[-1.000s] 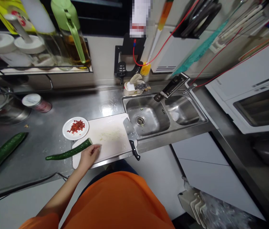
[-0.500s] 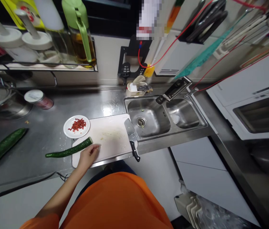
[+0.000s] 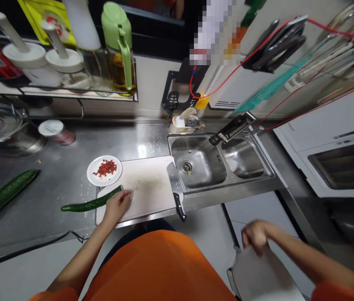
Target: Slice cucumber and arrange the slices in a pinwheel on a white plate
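My left hand rests on the white cutting board, fingers curled in, with nothing visible in them. Just behind its knuckles lies the cut end of a cucumber, whose other end reaches onto the steel counter. At lower right, my right hand grips the top edge of a pale grey flat panel, slightly blurred. A cleaver lies across the board's right edge, its black handle toward me. Small red chopped pieces sit on a white plate touching the board's far left corner.
A whole cucumber lies on the left counter, near a lidded pot and a small can. Right of the board are a double sink and a faucet. An oil bottle stands on the rack above.
My right hand has come into view at lower right, gripping the grey panel, which now covers the beige container and clear plastic seen there before. My left hand stays by the cucumber.
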Available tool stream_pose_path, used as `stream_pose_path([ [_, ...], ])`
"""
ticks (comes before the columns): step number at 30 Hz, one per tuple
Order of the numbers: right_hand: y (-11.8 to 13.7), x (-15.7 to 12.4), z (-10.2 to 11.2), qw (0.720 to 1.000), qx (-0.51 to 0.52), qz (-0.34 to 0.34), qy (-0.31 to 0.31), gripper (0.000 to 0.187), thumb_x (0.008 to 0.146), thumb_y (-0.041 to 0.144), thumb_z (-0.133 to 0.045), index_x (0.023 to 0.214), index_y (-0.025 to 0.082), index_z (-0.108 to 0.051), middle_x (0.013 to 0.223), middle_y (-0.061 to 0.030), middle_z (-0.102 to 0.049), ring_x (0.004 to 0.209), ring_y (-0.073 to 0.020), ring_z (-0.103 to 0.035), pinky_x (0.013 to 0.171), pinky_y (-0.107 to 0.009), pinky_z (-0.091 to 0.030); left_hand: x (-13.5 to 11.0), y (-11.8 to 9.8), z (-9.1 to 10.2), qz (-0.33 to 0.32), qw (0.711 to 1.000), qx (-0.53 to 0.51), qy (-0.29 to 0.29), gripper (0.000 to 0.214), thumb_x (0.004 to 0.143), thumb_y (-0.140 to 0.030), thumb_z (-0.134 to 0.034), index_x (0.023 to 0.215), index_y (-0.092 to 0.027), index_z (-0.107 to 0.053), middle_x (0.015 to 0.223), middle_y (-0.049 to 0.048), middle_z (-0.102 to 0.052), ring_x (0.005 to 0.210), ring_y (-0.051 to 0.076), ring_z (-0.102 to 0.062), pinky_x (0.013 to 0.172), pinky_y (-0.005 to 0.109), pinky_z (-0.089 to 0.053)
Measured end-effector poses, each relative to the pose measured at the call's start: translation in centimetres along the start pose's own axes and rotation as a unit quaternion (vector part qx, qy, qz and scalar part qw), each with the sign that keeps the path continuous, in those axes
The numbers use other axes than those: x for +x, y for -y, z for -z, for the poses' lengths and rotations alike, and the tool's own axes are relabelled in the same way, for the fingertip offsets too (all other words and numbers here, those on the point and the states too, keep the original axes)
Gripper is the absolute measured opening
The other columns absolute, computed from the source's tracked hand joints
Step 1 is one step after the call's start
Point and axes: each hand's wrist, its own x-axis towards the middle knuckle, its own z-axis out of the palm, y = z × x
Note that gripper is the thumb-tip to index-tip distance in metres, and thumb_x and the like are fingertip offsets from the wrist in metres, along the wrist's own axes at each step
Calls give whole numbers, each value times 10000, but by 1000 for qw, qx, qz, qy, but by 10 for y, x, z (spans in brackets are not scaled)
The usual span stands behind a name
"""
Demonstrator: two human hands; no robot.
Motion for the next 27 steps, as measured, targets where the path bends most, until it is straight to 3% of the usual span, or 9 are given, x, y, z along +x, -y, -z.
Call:
stream_pose_path([
  [3, 57, 63, 50, 991, -10, -25, 132, 125, 574, -28, -708, 611, 86, -673, 549, -48, -656, 356, -85, -550, 418, -143, -401, 3, -1, 2, 6, 1000, -1, -14, 304, 824, -396, -506, 943, -199, -704, 866, 26, -723, 709, 147, -630, 702, 245, -504],
  [5, 105, 102, 72, 979, -2, -11, 204, 133, 599, -32, -670, 676, 71, -701, 629, -72, -701, 438, -70, -609, 493, -106, -422, 4, -4, 4, 10, 1000, -4, -20, 301, 825, -396, -508, 941, -200, -704, 848, 24, -719, 699, 144, -630, 691, 242, -505],
  [7, 154, 133, 76, 934, 72, 45, 348, 250, 616, 16, -707, 854, 91, -717, 768, -89, -739, 570, -99, -672, 595, -136, -495, 4, -6, 6, 14, 999, -8, -27, 300, 831, -396, -504, 944, -201, -703, 853, 24, -718, 705, 144, -634, 686, 240, -507],
  [9, 200, 154, 59, 903, 173, 107, 380, 363, 605, 38, -742, 952, 130, -694, 786, -63, -742, 601, -122, -683, 637, -186, -546, 4, -9, 6, 19, 999, -12, -34, 295, 836, -393, -503, 940, -201, -701, 877, 27, -720, 726, 146, -641, 692, 241, -509],
  [11, 239, 167, 28, 869, 278, 146, 383, 448, 632, 41, -734, 1053, 168, -646, 811, -40, -738, 631, -134, -689, 650, -226, -574, 3, -10, 6, 27, 999, -14, -40, 287, 838, -391, -508, 933, -200, -699, 897, 32, -723, 742, 149, -646, 696, 242, -511],
  [16, 313, 174, -59, 794, 480, 120, 354, 487, 724, 29, -629, 1153, 237, -525, 797, 11, -706, 563, -111, -649, 601, -269, -579, 2, -11, 4, 45, 998, -17, -48, 283, 843, -395, -511, 917, -197, -699, 907, 44, -728, 737, 153, -651, 678, 247, -516],
  [20, 347, 173, -96, 784, 512, 106, 333, 422, 817, 41, -528, 1158, 281, -466, 793, 58, -679, 597, -87, -641, 659, -276, -574, 0, -11, 4, 53, 997, -13, -55, 286, 843, -399, -509, 905, -195, -699, 919, 54, -729, 752, 159, -658, 685, 254, -520],
  [27, 362, 177, -110, 804, 507, 77, 302, 393, 819, 28, -531, 1123, 263, -449, 803, 50, -662, 590, -97, -632, 683, -315, -572, -4, -9, 4, 62, 996, -18, -61, 297, 845, -409, -507, 917, -191, -695, 951, 67, -725, 806, 174, -666, 724, 270, -528],
])
